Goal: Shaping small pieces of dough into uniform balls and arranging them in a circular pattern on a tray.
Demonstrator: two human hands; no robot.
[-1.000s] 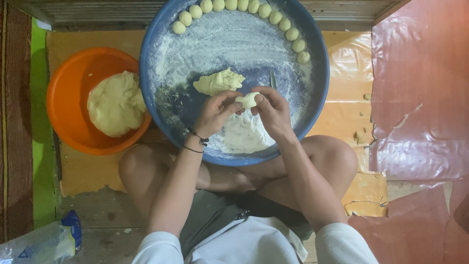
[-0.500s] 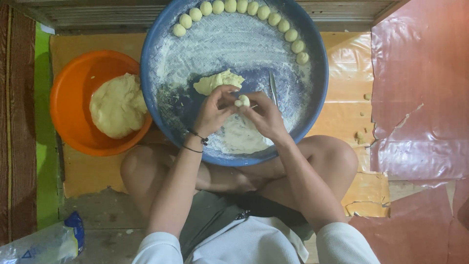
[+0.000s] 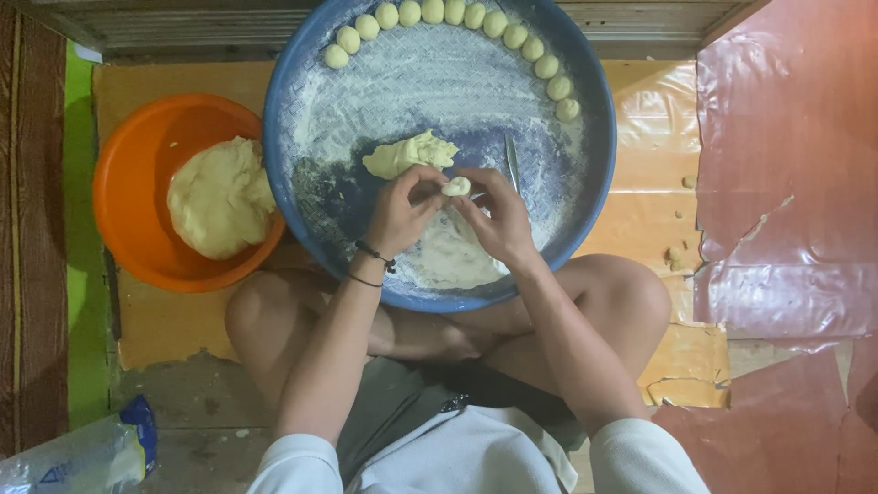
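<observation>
My left hand [image 3: 401, 210] and my right hand [image 3: 495, 215] meet over a large blue tray [image 3: 585, 192] dusted with flour, and both pinch one small piece of dough [image 3: 456, 187] between the fingertips. A flattened lump of dough [image 3: 408, 154] lies on the tray just beyond my hands. Several small dough balls [image 3: 476, 16] line the tray's far rim in an arc. A thin knife [image 3: 513, 163] rests on the tray right of the lump. A pile of flour [image 3: 446, 256] lies under my wrists.
An orange bowl [image 3: 128, 192] holding a big mass of dough [image 3: 218, 197] sits left of the tray. My crossed legs [image 3: 274, 320] lie under the tray's near edge. A plastic bag [image 3: 82, 456] lies at the bottom left. Torn red sheeting [image 3: 786, 183] covers the floor on the right.
My hands have kept working the small piece of dough, which has become smaller and rounder between the fingertips. The view has shifted slightly; the tray and bowl stay put.
</observation>
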